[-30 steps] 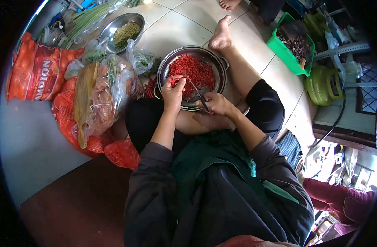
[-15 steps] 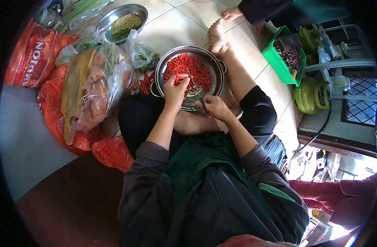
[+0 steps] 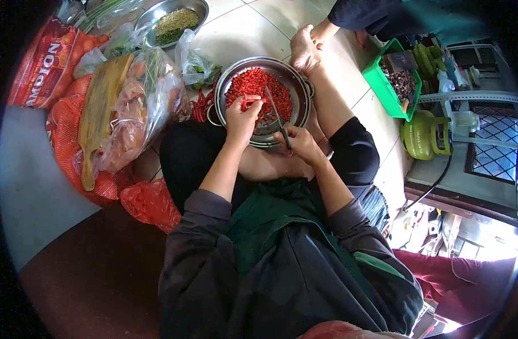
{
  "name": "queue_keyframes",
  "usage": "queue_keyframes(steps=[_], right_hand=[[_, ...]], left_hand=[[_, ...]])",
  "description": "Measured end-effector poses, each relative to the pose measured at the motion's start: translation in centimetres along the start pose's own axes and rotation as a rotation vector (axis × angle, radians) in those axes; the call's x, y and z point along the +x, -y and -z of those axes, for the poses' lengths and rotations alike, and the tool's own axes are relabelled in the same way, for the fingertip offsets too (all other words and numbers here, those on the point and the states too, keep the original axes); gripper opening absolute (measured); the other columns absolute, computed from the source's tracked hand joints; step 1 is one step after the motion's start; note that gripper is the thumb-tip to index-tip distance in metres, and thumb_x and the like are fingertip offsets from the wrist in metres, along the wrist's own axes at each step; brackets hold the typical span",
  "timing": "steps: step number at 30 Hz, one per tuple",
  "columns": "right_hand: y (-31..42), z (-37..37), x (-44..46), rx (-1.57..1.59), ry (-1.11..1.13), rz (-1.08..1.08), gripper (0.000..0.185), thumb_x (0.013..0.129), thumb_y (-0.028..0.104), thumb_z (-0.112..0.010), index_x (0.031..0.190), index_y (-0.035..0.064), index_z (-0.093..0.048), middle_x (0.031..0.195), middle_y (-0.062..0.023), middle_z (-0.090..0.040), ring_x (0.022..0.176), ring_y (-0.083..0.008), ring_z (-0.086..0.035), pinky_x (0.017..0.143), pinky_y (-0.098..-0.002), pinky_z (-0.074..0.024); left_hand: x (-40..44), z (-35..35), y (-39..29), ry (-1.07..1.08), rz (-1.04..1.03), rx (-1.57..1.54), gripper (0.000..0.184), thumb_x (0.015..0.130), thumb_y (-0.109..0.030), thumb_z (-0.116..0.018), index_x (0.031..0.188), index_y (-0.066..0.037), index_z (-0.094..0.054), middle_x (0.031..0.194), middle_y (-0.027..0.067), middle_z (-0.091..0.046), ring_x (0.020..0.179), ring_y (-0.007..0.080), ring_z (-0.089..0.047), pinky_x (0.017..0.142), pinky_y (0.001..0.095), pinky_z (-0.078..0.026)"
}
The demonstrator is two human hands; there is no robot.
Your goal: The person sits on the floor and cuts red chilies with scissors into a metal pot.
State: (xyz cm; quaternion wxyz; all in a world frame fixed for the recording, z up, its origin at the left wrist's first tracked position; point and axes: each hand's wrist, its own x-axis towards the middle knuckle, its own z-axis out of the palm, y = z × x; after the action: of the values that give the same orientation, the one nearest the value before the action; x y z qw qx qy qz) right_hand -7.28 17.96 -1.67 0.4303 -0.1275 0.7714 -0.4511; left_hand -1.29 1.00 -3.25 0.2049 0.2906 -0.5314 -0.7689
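Note:
Red chilies point(image 3: 248, 103) are pinched in the closed fingers of my left hand point(image 3: 239, 123), over a two-handled metal pot point(image 3: 298, 85). A heap of small cut red chili pieces point(image 3: 254, 82) lies inside the pot. My right hand point(image 3: 301, 142) grips a pair of scissors point(image 3: 275, 108) by the dark handles near the pot's front rim. The blades point up and away across the pot, just right of the held chilies.
Left of the pot lie a plastic bag point(image 3: 143, 113), a wooden cutting board point(image 3: 103, 101) and red mesh sacks point(image 3: 61, 133). A metal bowl point(image 3: 201, 12) stands behind. A green basket point(image 3: 377, 90) and a gas cylinder point(image 3: 420, 135) are right. Another person's foot point(image 3: 325, 31) is near mine.
The scissors have swung more upright, their blades now showing longer beside the chilies. My left hand stays nearly in place. The other person's foot has come closer to mine.

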Motion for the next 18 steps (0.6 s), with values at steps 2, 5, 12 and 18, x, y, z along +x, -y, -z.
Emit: queue_keyframes(steps=[2, 5, 12, 18], right_hand=[[0.0, 0.1, -0.2, 0.026, -0.015, 0.002, 0.041, 0.08, 0.041, -0.069, 0.069, 0.0035, -0.055, 0.059, -0.0034, -0.054, 0.051, -0.01, -0.052, 0.046, -0.0254, -0.0404], [0.1, 0.1, -0.4, 0.042, 0.03, 0.015, 0.043, 0.08, 0.042, -0.069, 0.069, 0.0032, -0.056, 0.059, -0.0038, -0.054, 0.051, -0.0107, -0.052, 0.047, -0.0253, -0.0409], [0.1, -0.6, 0.5, -0.052, 0.028, -0.007, 0.048, 0.077, 0.046, -0.072, 0.067, 0.0014, -0.055, 0.057, -0.0046, -0.053, 0.052, -0.0122, -0.052, 0.048, -0.0285, -0.0411], [-0.8, 0.7, 0.2, -0.42, -0.032, 0.264, 0.043, 0.077, 0.044, -0.069, 0.086, 0.0023, -0.066, 0.066, -0.0107, -0.061, 0.061, -0.017, -0.059, 0.057, -0.034, -0.0471]], left_hand=[[0.4, 0.1, 0.5, -0.033, 0.013, -0.043, 0.014, 0.083, -0.01, -0.066, 0.095, -0.003, -0.064, 0.079, -0.0001, -0.063, 0.063, 0.0056, -0.052, 0.055, 0.022, -0.043], [0.3, 0.0, 0.3, -0.04, 0.001, -0.001, 0.015, 0.083, -0.01, -0.066, 0.096, -0.003, -0.064, 0.079, 0.0, -0.063, 0.063, 0.0056, -0.053, 0.056, 0.0222, -0.043], [0.2, 0.0, 0.8, 0.02, -0.012, -0.02, 0.014, 0.083, -0.01, -0.066, 0.095, -0.003, -0.065, 0.073, -0.0009, -0.061, 0.061, 0.0047, -0.051, 0.053, 0.0219, -0.042], [0.7, -0.3, 1.5, -0.015, -0.165, 0.293, 0.015, 0.082, -0.013, -0.068, 0.09, -0.001, -0.067, 0.088, 0.0082, -0.069, 0.083, 0.0144, -0.063, 0.077, 0.0289, -0.048]])
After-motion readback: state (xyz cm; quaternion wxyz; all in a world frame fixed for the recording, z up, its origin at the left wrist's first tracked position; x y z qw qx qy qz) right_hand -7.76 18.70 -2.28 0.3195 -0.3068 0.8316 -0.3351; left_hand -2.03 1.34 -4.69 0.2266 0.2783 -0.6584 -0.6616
